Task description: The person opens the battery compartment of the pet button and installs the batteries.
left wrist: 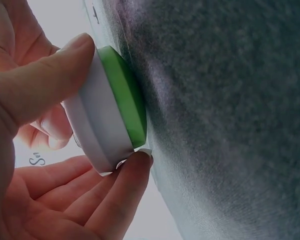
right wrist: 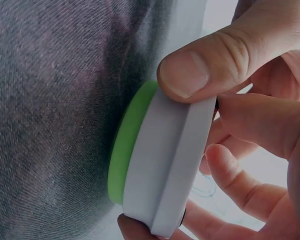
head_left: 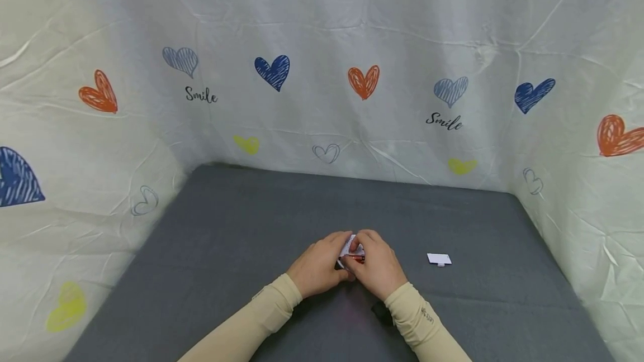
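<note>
Both hands are together at a small white-and-green device [left wrist: 97, 110], its green part [right wrist: 127, 145] turned down close over the grey table. My left hand [head_left: 322, 261] grips it, the thumb along its near side and the fingers at its left edge. My right hand [head_left: 378, 266] leans over the upturned back, thumb and index finger pinching a slim red battery [head_left: 358, 258] there. Fingers hide much of the back. To the right a flat white cover [head_left: 439, 259] with a small tab lies apart on the table.
The dark grey table [head_left: 241, 211] reaches to white sheets [head_left: 312, 105] printed with hearts, which hang at its back and along both sides. A dark object [head_left: 382, 313] shows beside the right sleeve.
</note>
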`<state>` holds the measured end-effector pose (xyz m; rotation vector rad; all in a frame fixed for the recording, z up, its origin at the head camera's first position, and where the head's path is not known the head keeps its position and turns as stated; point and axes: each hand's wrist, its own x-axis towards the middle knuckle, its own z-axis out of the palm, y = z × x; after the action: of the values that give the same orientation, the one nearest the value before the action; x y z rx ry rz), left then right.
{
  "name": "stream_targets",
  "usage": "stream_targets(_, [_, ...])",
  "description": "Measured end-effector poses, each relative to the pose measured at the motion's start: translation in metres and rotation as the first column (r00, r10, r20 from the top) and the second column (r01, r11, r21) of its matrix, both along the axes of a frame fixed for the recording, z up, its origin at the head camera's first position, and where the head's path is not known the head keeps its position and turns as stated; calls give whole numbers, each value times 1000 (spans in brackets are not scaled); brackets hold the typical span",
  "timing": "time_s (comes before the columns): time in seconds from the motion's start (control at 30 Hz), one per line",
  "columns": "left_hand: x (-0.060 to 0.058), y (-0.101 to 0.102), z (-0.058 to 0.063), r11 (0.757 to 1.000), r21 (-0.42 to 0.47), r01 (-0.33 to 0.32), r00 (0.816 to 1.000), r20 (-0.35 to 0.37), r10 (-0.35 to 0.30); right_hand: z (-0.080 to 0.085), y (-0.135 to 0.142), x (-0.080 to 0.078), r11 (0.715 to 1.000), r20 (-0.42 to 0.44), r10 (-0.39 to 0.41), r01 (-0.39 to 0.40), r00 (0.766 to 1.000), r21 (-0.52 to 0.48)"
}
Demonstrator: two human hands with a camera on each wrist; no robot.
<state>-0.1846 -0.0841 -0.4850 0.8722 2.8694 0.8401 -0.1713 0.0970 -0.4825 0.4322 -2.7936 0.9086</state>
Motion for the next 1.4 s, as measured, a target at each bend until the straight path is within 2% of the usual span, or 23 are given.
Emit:
stream_targets(0.13, [0, 0, -1, 1000, 15, 11, 1000, -12, -11, 1, 0, 1, 1000, 6, -3, 3, 1000, -5])
stream_targets(0.4, [2, 0, 0, 999, 24, 25, 999, -29, -25, 1, 1, 1, 1000, -35, -15, 15, 999, 8])
stream_targets(0.97, [0, 0, 1, 1000, 20, -15, 999, 30, 14, 1, 7, -1, 1000, -3, 7, -6, 1000, 18])
stream_targets(1.17, [0, 1, 1, 999, 4, -41, 998, 48, 41, 4, 21, -1, 999, -12, -36, 36, 999, 2])
stream_targets(1.4, [-1, 3, 0, 998, 0, -61, 995, 76, 61, 2, 58, -2, 994, -15, -104, 105, 994, 24])
